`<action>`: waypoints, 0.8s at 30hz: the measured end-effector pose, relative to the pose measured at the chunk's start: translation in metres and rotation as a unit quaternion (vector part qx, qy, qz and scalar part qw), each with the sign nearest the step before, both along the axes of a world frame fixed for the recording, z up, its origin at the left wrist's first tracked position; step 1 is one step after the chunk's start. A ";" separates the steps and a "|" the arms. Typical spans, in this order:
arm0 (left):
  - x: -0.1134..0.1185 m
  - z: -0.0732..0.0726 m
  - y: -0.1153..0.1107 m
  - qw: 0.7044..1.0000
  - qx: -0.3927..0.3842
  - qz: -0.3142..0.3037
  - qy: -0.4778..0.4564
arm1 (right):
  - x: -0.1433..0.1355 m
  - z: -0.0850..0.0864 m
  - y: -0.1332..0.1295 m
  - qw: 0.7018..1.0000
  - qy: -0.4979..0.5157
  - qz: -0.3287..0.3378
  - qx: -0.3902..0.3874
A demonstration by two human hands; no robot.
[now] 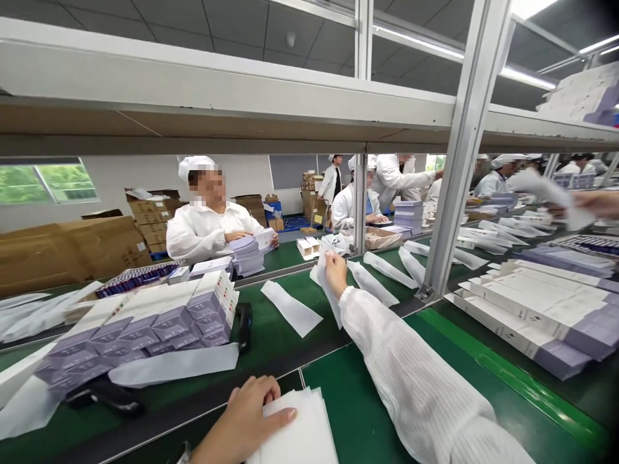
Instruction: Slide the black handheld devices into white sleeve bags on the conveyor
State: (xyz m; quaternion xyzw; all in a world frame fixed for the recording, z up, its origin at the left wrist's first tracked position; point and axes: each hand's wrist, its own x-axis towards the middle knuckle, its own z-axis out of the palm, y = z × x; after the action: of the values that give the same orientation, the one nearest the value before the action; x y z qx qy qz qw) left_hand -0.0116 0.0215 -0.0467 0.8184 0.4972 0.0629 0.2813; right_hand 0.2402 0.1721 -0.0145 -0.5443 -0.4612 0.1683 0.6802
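At the bottom of the view my left hand [249,412] grips a stack of thin white sheets [302,428], thumb on top and fingers curled along the far edge. My right hand [336,272] reaches forward over the green bench and is closed, pinching a frosted white sleeve [327,298] that hangs below the fingers. Beside it lie another flat frosted sleeve [291,309] to the left and several more [372,283] to the right.
White-and-lilac cartons [164,322] are stacked at left, near a black handheld device [109,394]. More long cartons [536,309] lie at right. A metal post [457,161] and overhead shelf [217,80] frame the bench. A co-worker [207,222] handles lilac boxes opposite.
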 end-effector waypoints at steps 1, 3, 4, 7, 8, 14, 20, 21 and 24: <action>0.000 0.000 0.001 1.000 -0.012 0.004 0.002 | -0.001 -0.006 0.005 0.999 -0.019 -0.024 -0.010; 0.000 -0.001 0.005 1.000 -0.023 0.013 -0.009 | -0.016 -0.021 0.008 0.998 -0.048 -0.045 -0.023; 0.000 -0.002 0.007 0.999 -0.021 0.018 -0.018 | -0.028 -0.027 0.006 0.995 -0.082 -0.042 -0.023; 0.000 -0.002 0.011 0.998 0.004 0.028 -0.049 | -0.078 -0.042 -0.007 0.962 -0.270 0.035 -0.030; 0.000 -0.002 0.011 0.998 0.014 0.033 -0.054 | -0.096 -0.045 -0.011 0.937 -0.335 0.084 -0.044; -0.001 0.005 0.002 0.997 0.060 0.042 -0.036 | -0.146 -0.060 -0.016 0.894 -0.331 0.219 -0.210; -0.001 0.002 -0.006 0.984 0.179 -0.003 -0.006 | -0.095 -0.065 -0.014 0.951 -0.117 0.180 -0.222; -0.001 0.000 -0.006 0.976 0.215 -0.026 0.001 | -0.086 -0.062 -0.018 0.957 -0.085 0.179 -0.212; -0.001 -0.004 -0.006 0.950 0.303 -0.063 0.036 | -0.070 -0.045 -0.041 0.942 0.098 0.290 -0.139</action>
State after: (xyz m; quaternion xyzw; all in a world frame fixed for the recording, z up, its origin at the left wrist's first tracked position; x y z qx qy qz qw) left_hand -0.0122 0.0158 -0.0508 0.8965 0.4120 0.1630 0.0053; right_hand 0.1706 0.1315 -0.0597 -0.4566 -0.5026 0.4732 0.5612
